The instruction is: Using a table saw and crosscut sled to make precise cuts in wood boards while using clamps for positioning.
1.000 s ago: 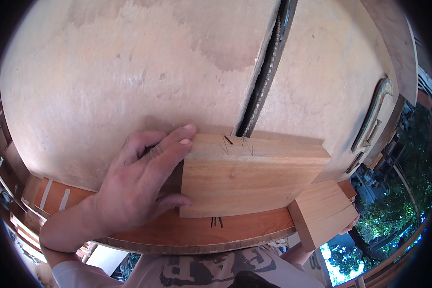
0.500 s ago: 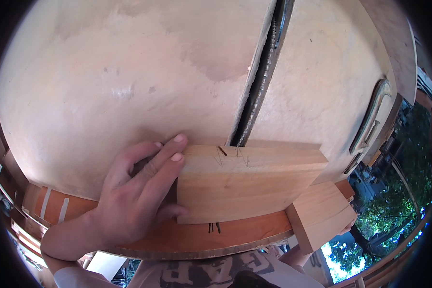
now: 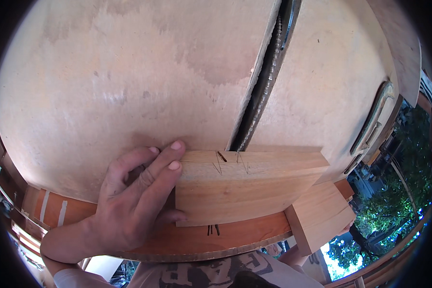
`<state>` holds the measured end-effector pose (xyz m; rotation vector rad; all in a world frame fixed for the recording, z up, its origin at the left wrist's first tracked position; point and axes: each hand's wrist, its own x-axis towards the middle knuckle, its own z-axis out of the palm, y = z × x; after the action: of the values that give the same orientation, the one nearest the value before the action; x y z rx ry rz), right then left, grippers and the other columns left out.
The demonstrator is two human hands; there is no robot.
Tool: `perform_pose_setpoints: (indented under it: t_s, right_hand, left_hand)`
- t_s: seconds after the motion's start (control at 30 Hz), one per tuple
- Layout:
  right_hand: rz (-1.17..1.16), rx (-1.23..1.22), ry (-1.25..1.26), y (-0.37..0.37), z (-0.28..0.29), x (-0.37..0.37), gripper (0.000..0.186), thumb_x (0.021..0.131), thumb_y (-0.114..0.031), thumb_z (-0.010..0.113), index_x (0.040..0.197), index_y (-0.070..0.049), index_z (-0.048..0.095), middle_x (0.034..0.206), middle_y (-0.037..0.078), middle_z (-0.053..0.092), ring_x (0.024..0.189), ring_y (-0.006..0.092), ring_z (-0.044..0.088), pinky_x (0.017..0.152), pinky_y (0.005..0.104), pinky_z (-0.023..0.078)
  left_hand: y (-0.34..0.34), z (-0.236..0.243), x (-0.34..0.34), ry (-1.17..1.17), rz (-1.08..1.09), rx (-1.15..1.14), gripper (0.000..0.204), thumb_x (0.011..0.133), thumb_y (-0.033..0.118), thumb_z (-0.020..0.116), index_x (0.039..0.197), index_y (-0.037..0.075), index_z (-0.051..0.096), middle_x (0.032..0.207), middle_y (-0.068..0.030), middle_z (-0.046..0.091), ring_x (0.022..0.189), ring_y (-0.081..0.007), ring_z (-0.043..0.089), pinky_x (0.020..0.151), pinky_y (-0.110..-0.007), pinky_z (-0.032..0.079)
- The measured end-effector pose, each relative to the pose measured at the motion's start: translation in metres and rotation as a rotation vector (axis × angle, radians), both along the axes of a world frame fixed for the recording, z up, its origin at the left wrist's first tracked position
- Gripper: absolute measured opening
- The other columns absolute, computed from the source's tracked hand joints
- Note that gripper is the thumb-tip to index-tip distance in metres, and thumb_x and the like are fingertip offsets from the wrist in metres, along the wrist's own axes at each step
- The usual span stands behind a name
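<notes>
My left hand (image 3: 134,201) is closed on the left end of a thick pale wooden board (image 3: 235,194). Two fingertips rest at its upper corner and the thumb presses lower on the end. Pencil lines and a short dark slot mark the board's top edge. Beyond it, a toothed saw blade (image 3: 269,79) lies in the slot of the worn saw table (image 3: 129,62). A smaller wooden block (image 3: 319,216) meets the board's right end at an angle. My right hand (image 3: 350,226) grips this block from its far right side; mostly hidden, it shows only fingertips.
An orange-brown wooden rail (image 3: 177,242) with dark marks and pale strips runs along the table's near edge, close to my shirt. A long slotted fitting (image 3: 372,117) is set in the table's right side. Green foliage (image 3: 389,211) shows past the right edge.
The view has shifted slightly, and the board appears a little lower in it, perhaps a touch nearer to me. Both hands keep their hold.
</notes>
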<state>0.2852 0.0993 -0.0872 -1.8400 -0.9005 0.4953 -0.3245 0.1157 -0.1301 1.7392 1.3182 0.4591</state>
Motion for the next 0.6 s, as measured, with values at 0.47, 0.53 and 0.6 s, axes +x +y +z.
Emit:
perform_pose_setpoints:
  t_s: [0.47,0.53,0.6]
  right_hand:
    - [-0.006,-0.004,-0.005,-0.0037,-0.0001,0.0000,0.042,0.105,-0.039,0.046,0.115,-0.002,0.064,0.114,0.013,0.070,0.108,0.0214,0.067,0.092,0.0370,0.055]
    - [-0.006,-0.003,0.007,-0.0044,0.0016,0.0007,0.042,0.105,-0.039,0.046,0.115,-0.002,0.064,0.113,0.013,0.070,0.108,0.0214,0.067,0.092,0.0370,0.055]
    - [-0.001,0.003,-0.003,-0.0052,0.0000,0.0007,0.042,0.105,-0.039,0.046,0.115,-0.002,0.064,0.113,0.013,0.070,0.108,0.0214,0.067,0.092,0.0370,0.056]
  left_hand:
    - [-0.0018,-0.0002,0.0018,0.032,-0.007,0.009,0.073,0.085,0.031,0.079,0.137,-0.012,0.052,0.139,-0.0308,0.063,0.123,-0.0366,0.064,0.105,-0.045,0.048]
    - [-0.0020,0.0009,0.0025,0.039,-0.010,0.010,0.072,0.086,0.032,0.078,0.137,-0.012,0.051,0.139,-0.0307,0.063,0.124,-0.0370,0.063,0.105,-0.046,0.047]
    - [-0.0022,0.0012,0.0037,0.069,-0.023,0.028,0.073,0.088,0.035,0.077,0.137,-0.012,0.051,0.140,-0.0302,0.062,0.123,-0.0384,0.063,0.106,-0.049,0.046]
